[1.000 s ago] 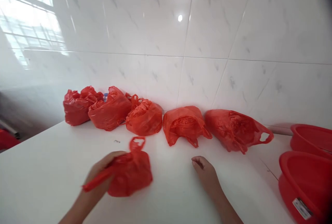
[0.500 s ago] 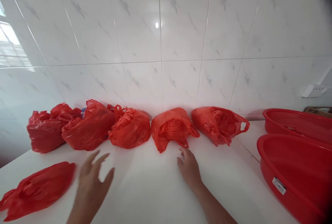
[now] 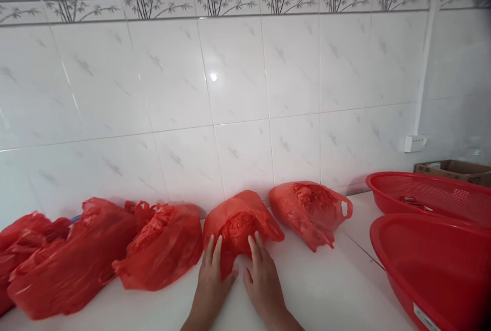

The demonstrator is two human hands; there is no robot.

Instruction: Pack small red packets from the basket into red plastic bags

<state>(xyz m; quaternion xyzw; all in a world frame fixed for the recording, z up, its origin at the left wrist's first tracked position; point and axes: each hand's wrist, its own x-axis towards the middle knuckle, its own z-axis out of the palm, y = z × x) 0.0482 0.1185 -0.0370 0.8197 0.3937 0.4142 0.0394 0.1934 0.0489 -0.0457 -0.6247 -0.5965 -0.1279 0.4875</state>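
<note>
A red plastic bag (image 3: 245, 205) with a bundled red bag in its mouth lies on the white table before me. My left hand (image 3: 213, 274) is at the bag's near left side, fingers stretched out. At the near right side is my right hand (image 3: 263, 274), its fingers also spread and reaching up to the bag's opening. Whether the fingertips press on the plastic I cannot tell. Another red bag (image 3: 307, 213) with a loop handle lies to the right. On the left stand a red bag (image 3: 169, 254) and a larger one (image 3: 76, 264).
At the right are a red plastic basin (image 3: 406, 254) and, behind it, a red basket (image 3: 379, 188) holding a small object. A cardboard box (image 3: 452, 170) sits at the far right corner. The tiled wall (image 3: 238, 90) rises behind the bags.
My left hand has moved right and forward to the middle bag. My right hand has come to the same bag. The view has tilted up and shifted right; the flat front-left bag is out of view.
</note>
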